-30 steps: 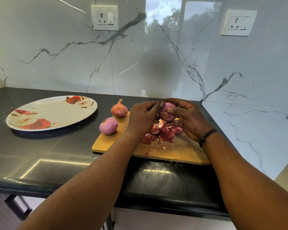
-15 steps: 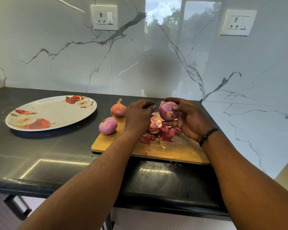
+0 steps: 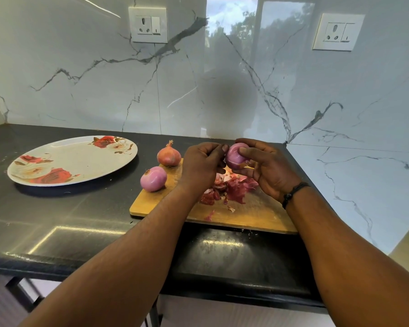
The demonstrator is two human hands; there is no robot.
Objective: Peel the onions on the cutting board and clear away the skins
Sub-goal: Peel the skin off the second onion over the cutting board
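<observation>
**A:** Three onions total, going left to right. First the floral plate (image 3: 57, 161) way off left on the black countertop (image 3: 69, 220), with a good stretch of open counter in front of it. Then the wooden cutting board (image 3: 257, 215); its near edge sits close to the counter's front lip.

**B:** Where are the onions exactly?

**A:** A peeled onion (image 3: 153, 178) rests right at the board's left edge, and an unpeeled onion (image 3: 168, 156) is at the back-left corner. The third, a held onion (image 3: 235, 156), is up in the air over the pile of skins (image 3: 229, 187) mid-board.

**B:** Hands?

**A:** The left hand (image 3: 202, 166) is curled, fingertips pinching at the held onion's left side. The right hand (image 3: 267, 167) wraps it, thumb on top, fingers underneath. The board's right part is bare, and the counter ends just past it at the marble wall (image 3: 352, 149).
</observation>
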